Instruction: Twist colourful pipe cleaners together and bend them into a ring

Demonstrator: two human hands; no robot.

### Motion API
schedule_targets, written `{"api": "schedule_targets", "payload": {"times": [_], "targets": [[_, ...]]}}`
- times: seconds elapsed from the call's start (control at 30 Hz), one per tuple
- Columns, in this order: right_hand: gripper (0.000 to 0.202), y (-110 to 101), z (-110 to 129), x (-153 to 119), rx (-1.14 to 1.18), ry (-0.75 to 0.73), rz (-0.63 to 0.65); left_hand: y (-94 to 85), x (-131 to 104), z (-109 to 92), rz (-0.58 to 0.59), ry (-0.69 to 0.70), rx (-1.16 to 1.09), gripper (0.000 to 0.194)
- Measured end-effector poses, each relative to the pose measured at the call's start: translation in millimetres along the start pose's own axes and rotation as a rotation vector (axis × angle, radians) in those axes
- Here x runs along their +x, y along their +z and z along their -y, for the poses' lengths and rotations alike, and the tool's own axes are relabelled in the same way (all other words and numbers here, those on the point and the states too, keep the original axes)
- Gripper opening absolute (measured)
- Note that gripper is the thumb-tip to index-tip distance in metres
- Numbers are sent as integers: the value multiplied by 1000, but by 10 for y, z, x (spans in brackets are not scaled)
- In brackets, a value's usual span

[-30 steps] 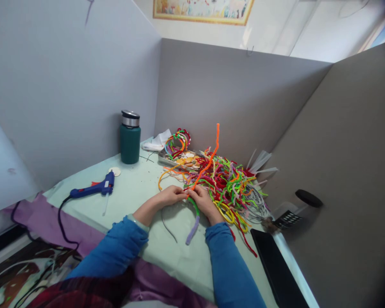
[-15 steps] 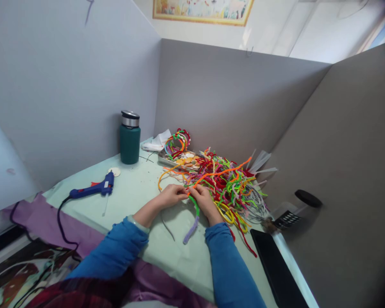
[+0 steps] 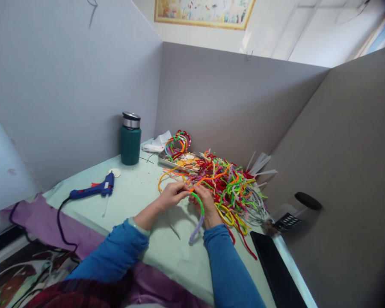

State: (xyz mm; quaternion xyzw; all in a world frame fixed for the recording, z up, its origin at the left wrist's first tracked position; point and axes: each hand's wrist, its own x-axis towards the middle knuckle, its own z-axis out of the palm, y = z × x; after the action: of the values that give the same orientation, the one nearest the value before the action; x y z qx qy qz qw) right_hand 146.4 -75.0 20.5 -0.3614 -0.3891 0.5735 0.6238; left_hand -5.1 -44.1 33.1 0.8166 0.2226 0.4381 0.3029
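Near the middle of the table, my left hand (image 3: 173, 195) pinches the orange end of a wrapped strip. That strip (image 3: 201, 209) is green, then purple, and curves down toward me between my forearms. My right hand (image 3: 204, 197) is closed on the orange pipe cleaner (image 3: 218, 174), right beside my left fingertips; its loose end stretches up to the right over the pile. A thin grey wire (image 3: 175, 231) sticks out below my left hand. Just behind my hands lies a tangled pile of coloured pipe cleaners (image 3: 234, 184).
A blue glue gun (image 3: 93, 189) lies at the left beside a round disc (image 3: 114, 172). A green bottle (image 3: 130, 145) stands behind it. At the back are a metal tray (image 3: 167, 161) and wrapped hoops (image 3: 179, 143). A black flat object (image 3: 276, 269) lies at the right edge.
The orange pipe cleaner's loose end has swung down and left, and less of it extends. The green and purple strip has shifted slightly right and curves more.
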Motion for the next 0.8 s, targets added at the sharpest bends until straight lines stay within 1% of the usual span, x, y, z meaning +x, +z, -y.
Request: {"api": "schedule_targets", "payload": {"times": [0.13,0.23,0.3,0.4,0.47,0.53,0.6,0.7,0.8], "targets": [[18,18,-51,16,97,25,68,-4,-6,-37,-74,58,7,18],[15,17,-75,22,117,29,80,-2,-7,-27,-149,91,40,17],[14,7,-89,26,129,30,89,-1,-7,-8,-185,85,51,17],[16,-18,-115,36,168,42,103,-3,-2,14,-200,52,46,19],[17,-37,-132,43,179,49,111,-9,4,12,-190,79,46,20],[17,-54,-149,49,173,50,127,-16,12,3,-182,129,53,17],[17,-64,-162,53,160,56,149,-19,18,-1,-178,143,58,15],[21,-53,-169,51,137,59,151,-15,25,29,-190,88,52,16],[21,-15,-157,41,95,29,109,-1,40,104,-227,-15,-16,19]]}}
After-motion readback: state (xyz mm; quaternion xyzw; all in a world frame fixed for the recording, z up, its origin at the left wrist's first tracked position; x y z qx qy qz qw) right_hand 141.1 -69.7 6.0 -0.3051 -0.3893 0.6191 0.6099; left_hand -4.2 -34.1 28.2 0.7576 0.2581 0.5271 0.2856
